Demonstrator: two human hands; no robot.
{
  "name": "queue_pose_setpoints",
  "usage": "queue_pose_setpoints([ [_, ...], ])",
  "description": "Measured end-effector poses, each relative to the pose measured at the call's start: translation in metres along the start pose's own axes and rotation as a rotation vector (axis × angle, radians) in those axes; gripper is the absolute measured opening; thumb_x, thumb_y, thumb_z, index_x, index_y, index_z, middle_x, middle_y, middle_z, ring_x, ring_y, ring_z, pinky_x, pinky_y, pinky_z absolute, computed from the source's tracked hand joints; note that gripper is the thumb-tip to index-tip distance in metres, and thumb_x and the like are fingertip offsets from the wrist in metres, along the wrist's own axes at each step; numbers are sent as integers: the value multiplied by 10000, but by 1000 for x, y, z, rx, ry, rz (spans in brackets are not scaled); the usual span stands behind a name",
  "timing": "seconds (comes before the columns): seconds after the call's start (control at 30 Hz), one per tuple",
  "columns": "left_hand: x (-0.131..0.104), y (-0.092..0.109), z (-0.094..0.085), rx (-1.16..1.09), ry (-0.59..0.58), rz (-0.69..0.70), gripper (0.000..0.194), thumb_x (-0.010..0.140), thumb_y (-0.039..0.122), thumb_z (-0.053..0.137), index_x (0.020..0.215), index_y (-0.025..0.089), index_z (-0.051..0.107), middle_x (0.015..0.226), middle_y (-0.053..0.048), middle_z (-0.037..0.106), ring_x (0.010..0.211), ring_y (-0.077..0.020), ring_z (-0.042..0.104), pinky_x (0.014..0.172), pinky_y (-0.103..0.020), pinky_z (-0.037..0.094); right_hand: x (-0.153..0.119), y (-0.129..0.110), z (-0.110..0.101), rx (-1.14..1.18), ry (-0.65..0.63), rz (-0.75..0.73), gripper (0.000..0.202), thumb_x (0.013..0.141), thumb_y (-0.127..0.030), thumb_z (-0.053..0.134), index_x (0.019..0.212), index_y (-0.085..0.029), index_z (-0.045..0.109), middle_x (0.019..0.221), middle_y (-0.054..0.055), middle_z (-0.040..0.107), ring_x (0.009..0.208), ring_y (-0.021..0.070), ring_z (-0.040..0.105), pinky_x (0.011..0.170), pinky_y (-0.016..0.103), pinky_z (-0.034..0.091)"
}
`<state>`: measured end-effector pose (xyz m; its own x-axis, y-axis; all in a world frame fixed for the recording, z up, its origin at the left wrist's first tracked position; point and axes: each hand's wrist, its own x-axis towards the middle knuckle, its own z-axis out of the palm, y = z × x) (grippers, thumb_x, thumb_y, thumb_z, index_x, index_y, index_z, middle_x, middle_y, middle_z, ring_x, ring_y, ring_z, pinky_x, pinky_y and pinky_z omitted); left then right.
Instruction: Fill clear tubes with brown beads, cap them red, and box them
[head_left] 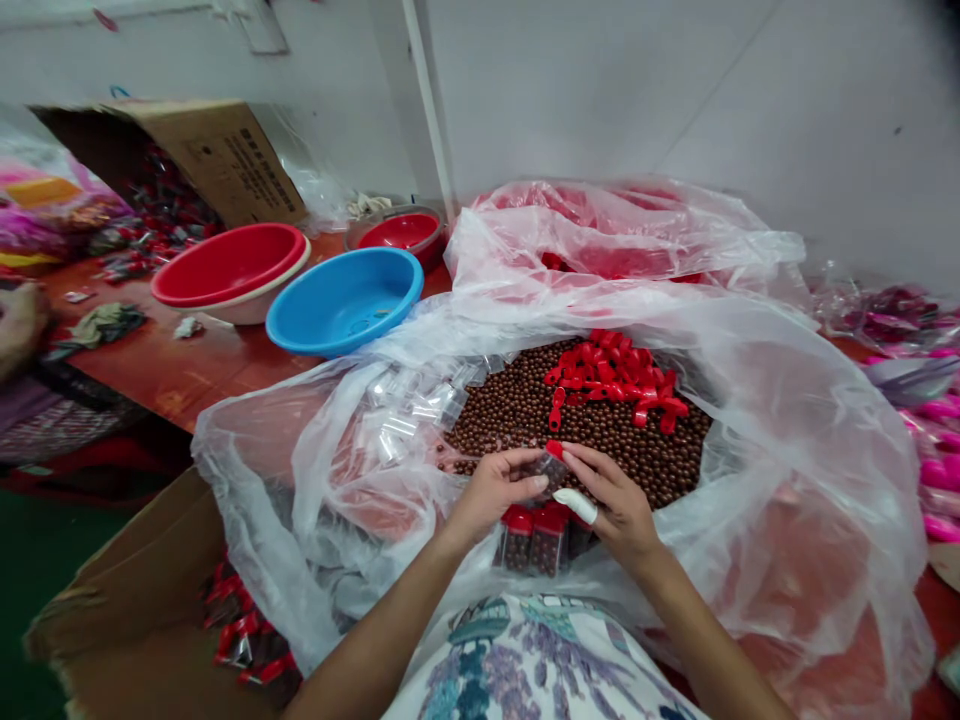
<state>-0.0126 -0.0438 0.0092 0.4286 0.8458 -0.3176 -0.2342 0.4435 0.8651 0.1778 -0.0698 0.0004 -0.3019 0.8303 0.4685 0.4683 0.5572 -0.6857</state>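
Observation:
Between the fingers of both hands is a small clear plastic box (552, 468) with a red cap on top. My left hand (489, 492) pinches its left side; my right hand (621, 508), with a white wrapping on the thumb, has its fingertips at the cap. Beneath them spreads a heap of small brown balls (499, 415) in a clear plastic sheet. Red scoop-shaped caps (615, 372) lie on the far part of the heap. Clear boxes (401, 420) are piled to the left. Just below my hands stand red-capped boxes (547, 545) full of brown balls.
The large plastic sheet (795, 590) drapes around the heap. A blue basin (330, 330) and a red basin (225, 265) stand at the back left, near a tipped carton (225, 160). An open carton (127, 620) sits low left. Another person's hand (21, 325) is at the left edge.

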Motion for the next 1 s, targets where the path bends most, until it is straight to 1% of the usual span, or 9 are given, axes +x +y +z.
queue_pose_setpoints([
  [0.23, -3, -2, -2, 107, 74, 82, 419, 649, 250, 736, 1055, 175, 667, 968, -53, 685, 840, -173, 606, 828, -313, 446, -6, 1, 15, -78, -17, -40, 667, 800, -266, 613, 1382, -295, 287, 1331, 103, 433, 1213, 254, 434, 996, 470, 405],
  [0.33, -4, -3, -2, 124, 87, 83, 419, 637, 252, 744, 1041, 167, 674, 968, -56, 686, 859, -180, 604, 845, -310, 439, -7, -1, 19, -120, 29, -44, 700, 804, -225, 592, 1400, -282, 230, 1324, 118, 417, 1222, 256, 419, 994, 476, 404],
  [0.43, -6, -4, 4, 41, 84, 67, 423, 652, 259, 735, 1058, 169, 658, 966, -54, 680, 825, -155, 603, 806, -281, 454, -7, -2, 20, -106, 75, -42, 701, 802, -186, 569, 1402, -274, 216, 1298, 116, 440, 1205, 249, 436, 989, 469, 406],
  [0.57, -10, -8, 13, -41, 110, 36, 449, 693, 305, 700, 1117, 181, 617, 1022, -62, 654, 823, -159, 603, 756, -293, 491, -6, -3, 11, -2, 32, 20, 689, 779, -266, 616, 1381, -264, 281, 1297, 110, 460, 1194, 259, 450, 978, 452, 415],
  [0.67, -13, -10, 16, 10, 142, 73, 453, 700, 324, 686, 1127, 191, 614, 1101, -67, 613, 910, -197, 588, 774, -337, 514, -5, -4, 4, 117, 53, 119, 480, 837, -250, 537, 1302, -293, 427, 1232, 70, 543, 1129, 230, 515, 954, 421, 432],
  [0.73, -13, -11, 16, 78, 140, 122, 433, 719, 330, 665, 1130, 201, 617, 1135, -64, 583, 958, -212, 571, 787, -351, 517, -5, -5, 1, 200, 103, 166, 369, 869, -208, 467, 1216, -317, 525, 1157, 39, 603, 1064, 209, 560, 922, 407, 452],
  [0.8, -13, -9, 14, 186, 133, 181, 403, 751, 324, 633, 1136, 207, 617, 1124, -62, 578, 989, -216, 557, 832, -357, 496, -4, -5, 0, 262, 127, 200, 342, 867, -198, 463, 1162, -326, 576, 1113, 23, 634, 1024, 205, 582, 899, 405, 463],
  [0.9, -13, -2, 10, 400, 112, 287, 363, 796, 288, 585, 1147, 200, 615, 1082, -67, 599, 1020, -206, 541, 934, -344, 414, -4, -4, 0, 310, 119, 200, 348, 855, -187, 479, 1150, -336, 592, 1110, 14, 648, 1022, 209, 588, 913, 425, 449],
  [1.0, -13, 4, 4, 538, 55, 352, 360, 822, 270, 550, 1173, 208, 596, 1052, -67, 606, 1005, -194, 544, 941, -322, 387, -4, -1, -3, 335, 82, 160, 353, 859, -195, 466, 1157, -336, 589, 1120, 17, 649, 1031, 218, 589, 912, 449, 448],
])
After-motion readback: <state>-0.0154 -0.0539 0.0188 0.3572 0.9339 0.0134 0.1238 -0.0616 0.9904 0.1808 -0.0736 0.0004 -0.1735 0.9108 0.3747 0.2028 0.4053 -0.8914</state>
